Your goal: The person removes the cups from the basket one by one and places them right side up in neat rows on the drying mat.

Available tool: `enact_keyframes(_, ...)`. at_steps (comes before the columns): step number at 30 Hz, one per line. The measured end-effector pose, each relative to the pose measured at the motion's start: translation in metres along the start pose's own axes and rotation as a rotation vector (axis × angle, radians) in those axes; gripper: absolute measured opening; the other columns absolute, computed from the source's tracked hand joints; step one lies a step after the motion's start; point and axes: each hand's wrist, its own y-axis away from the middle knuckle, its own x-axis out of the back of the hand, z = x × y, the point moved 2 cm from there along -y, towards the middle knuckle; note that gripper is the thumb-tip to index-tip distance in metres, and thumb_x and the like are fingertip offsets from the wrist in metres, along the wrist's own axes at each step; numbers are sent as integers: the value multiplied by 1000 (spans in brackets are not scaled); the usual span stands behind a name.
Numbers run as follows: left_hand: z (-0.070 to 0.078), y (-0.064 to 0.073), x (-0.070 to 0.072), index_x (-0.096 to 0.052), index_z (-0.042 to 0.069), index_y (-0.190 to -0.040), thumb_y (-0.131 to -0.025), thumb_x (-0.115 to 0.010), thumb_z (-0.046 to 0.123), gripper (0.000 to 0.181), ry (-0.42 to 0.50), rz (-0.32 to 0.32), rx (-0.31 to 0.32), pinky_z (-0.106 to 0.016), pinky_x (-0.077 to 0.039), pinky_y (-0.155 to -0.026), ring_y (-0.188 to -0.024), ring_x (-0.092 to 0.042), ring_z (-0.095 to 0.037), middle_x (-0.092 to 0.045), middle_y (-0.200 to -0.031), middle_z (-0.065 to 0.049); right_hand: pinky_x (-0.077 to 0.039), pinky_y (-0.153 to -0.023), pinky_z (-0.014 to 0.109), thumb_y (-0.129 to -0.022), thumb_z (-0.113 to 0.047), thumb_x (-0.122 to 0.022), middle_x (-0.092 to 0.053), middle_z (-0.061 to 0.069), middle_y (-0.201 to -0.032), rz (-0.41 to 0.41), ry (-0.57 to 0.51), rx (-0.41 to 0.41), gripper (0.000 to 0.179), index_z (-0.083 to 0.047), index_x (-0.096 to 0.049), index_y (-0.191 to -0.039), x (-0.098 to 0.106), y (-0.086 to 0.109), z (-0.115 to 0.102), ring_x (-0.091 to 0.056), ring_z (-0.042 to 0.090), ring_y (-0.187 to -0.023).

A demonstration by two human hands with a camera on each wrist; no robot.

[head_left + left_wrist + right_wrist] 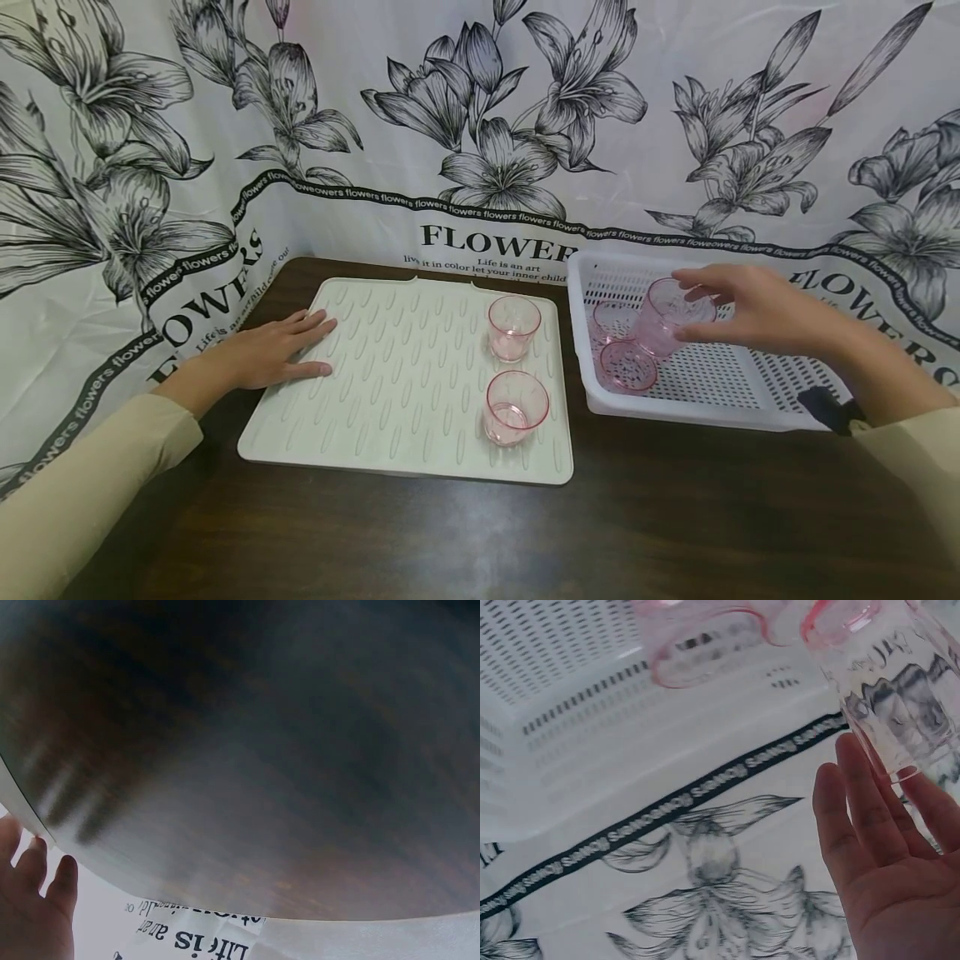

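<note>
My right hand (738,304) reaches into a white plastic basket (720,414) and grips a clear pink-rimmed glass (660,325), which leans at a tilt. Two more such glasses lie beside it in the basket, a nearer glass (628,367) and a farther glass (611,318). In the right wrist view, the fingers of that hand (900,877) lie against the lower end of a glass (900,697). With fingers spread, my left hand (277,350) rests flat on the left edge of a cream ridged mat (375,375). Two upright pink-rimmed glasses stand at the mat's right side, a back glass (513,329) and a front glass (515,408).
The dark wooden table (450,533) extends in front of the mat and basket. Behind them hangs a white cloth (480,100) printed with black flowers and lettering. The basket stands close to the mat's right edge, against the cloth.
</note>
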Motion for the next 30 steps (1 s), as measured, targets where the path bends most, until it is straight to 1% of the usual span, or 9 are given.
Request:
enact_keyframes(4, 0, 0, 0, -25, 12, -159, -93, -46, 70, 90, -1, 4, -7, -69, -28, -106, -147, -17, -48, -20, -163, -19, -49, -90, 63, -83, -40, -81, -56, 22, -138, 11, -8, 17, 80, -3, -49, -145, 3, -8, -14, -59, 40, -120)
enact_keyframes(9, 3, 1, 1, -25, 11, -159, -93, -46, 70, 90, 8, 6, -7, -70, -28, -106, -147, -17, -48, -20, -163, -19, -47, -93, 63, -83, -43, -80, -56, 18, -140, 2, -24, 33, 79, -7, -49, -146, 5, -21, -36, -57, 38, -122)
enact_keyframes(13, 4, 1, 1, -25, 11, -159, -93, -46, 70, 91, 2, 4, 1, -70, -28, -106, -147, -17, -48, -20, -163, -20, -47, -95, 61, -83, -40, -81, -57, 17, -140, 5, -56, 84, 77, -6, -50, -146, 3, -31, -53, -58, 36, -122)
enact_keyframes(17, 3, 0, 1, -25, 11, -159, -93, -46, 70, 91, 4, -1, 0, -70, -28, -106, -147, -17, -48, -20, -163, -20, -49, -94, 58, -83, -34, -82, -58, 16, -138, 8, -88, 149, 75, -5, -51, -145, -3, -40, -68, -59, 34, -120)
enact_keyframes(21, 2, 0, -1, -24, 13, -159, -92, -45, 73, 92, 8, -11, 11, -70, -27, -106, -147, -16, -47, -20, -163, -19, -51, -92, 54, -84, -34, -81, -60, 15, -136, -13, -94, 221, 75, -3, -50, -146, -11, -52, -83, -60, 31, -119)
enact_keyframes(26, 1, 0, -2, -24, 13, -159, -91, -45, 74, 93, 6, -14, 26, -70, -27, -107, -147, -16, -47, -19, -163, -19, -51, -90, 49, -85, -37, -80, -62, 12, -134, -27, -55, 286, 76, -4, -50, -146, -20, -67, -102, -61, 27, -116)
enact_keyframes(30, 2, 0, 1, -24, 13, -159, -91, -46, 73, 93, 3, -8, 26, -70, -27, -107, -147, -16, -47, -19, -163, -19, -51, -85, 43, -85, -41, -79, -62, 10, -132, -62, -54, 310, 78, -6, -48, -148, -31, -74, -117, -63, 23, -102)
